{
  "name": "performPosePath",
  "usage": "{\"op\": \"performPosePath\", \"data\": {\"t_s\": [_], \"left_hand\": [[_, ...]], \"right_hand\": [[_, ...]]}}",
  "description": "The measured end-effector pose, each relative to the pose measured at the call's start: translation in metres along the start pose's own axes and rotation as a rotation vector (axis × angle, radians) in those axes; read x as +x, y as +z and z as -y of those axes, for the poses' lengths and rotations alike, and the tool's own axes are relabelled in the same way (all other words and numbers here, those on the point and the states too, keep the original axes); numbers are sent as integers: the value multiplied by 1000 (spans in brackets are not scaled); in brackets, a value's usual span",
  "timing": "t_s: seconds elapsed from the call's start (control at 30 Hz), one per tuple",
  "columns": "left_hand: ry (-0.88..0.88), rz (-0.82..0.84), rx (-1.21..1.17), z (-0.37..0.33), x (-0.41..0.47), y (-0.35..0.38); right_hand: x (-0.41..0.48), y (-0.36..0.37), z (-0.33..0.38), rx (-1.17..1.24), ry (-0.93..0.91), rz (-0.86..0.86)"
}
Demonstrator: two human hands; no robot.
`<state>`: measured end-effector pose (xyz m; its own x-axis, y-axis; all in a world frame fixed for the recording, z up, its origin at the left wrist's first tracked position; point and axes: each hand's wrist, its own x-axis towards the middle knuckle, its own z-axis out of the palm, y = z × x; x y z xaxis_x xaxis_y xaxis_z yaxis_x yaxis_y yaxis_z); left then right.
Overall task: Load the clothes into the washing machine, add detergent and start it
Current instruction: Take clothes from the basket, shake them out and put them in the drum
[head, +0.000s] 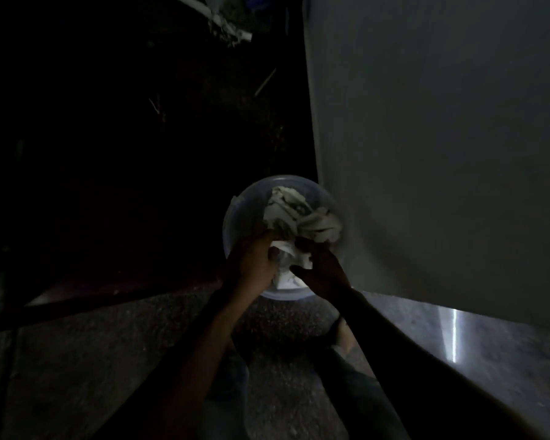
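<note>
Dim speckled stone floor (108,360) down here, really dark shot. A big white panel (426,154) fills the right side of the frame. I'd guess it's the side of the washing machine, but no door or lid shows.

Bottom centre, a clear plastic bucket (235,214) sits on the floor just beside that panel. The clothes (302,214) are in it, a crumpled pale bundle heaped toward the bucket's upper right. Can't tell if anything else is underneath, it's too murky.

Both hands are in at the near side of the bucket. The left hand (254,262) has its grip curled round a white fold of the fabric. The right hand (323,271) pinches the same white bit from the other side.

Looks to me like the step is lifting the laundry out to load it. My tip: gather the whole bundle, not just one corner, so nothing trails or drops onto that gritty floor. Then lift straight up clear of the rim so the light bucket doesn't tip or come along for the ride. No detergent in view anywhere.
</note>
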<state>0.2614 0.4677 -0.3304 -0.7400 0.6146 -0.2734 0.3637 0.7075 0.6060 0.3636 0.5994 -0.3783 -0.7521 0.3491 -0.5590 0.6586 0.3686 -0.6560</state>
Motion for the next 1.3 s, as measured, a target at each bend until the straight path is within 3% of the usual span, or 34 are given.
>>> {"op": "performPosePath", "data": {"t_s": [0.2,0.47,0.57,0.67,0.77,0.87,0.97,1.1,1.2,1.3], "left_hand": [[76,-137,-117,-94,-29,-92],[225,-275,-293,-156,-64,-213],[179,-321,-403,-169,-76,-245],[120,-277,-289,-164,-82,-264],[135,-151,-200,-160,-78,-278],[162,-76,-312,-171,-70,-284],[80,-223,-442,-188,-57,-287],[66,-533,-365,-207,-44,-311],[39,-606,-450,-220,-35,-333],[24,-580,-692,-241,-28,-346]], "right_hand": [[-49,-47,78,73,-136,-67],[-107,-113,186,334,-291,-371],[-129,-148,235,530,-330,-336],[-143,-176,280,652,-366,-321],[-153,-195,315,600,-463,-379],[-153,-206,346,544,-516,-410],[-153,-213,372,504,-546,-388],[-173,-231,373,535,-595,-271],[-173,-229,326,471,-499,-272],[-160,-208,298,367,-428,-322]]}}
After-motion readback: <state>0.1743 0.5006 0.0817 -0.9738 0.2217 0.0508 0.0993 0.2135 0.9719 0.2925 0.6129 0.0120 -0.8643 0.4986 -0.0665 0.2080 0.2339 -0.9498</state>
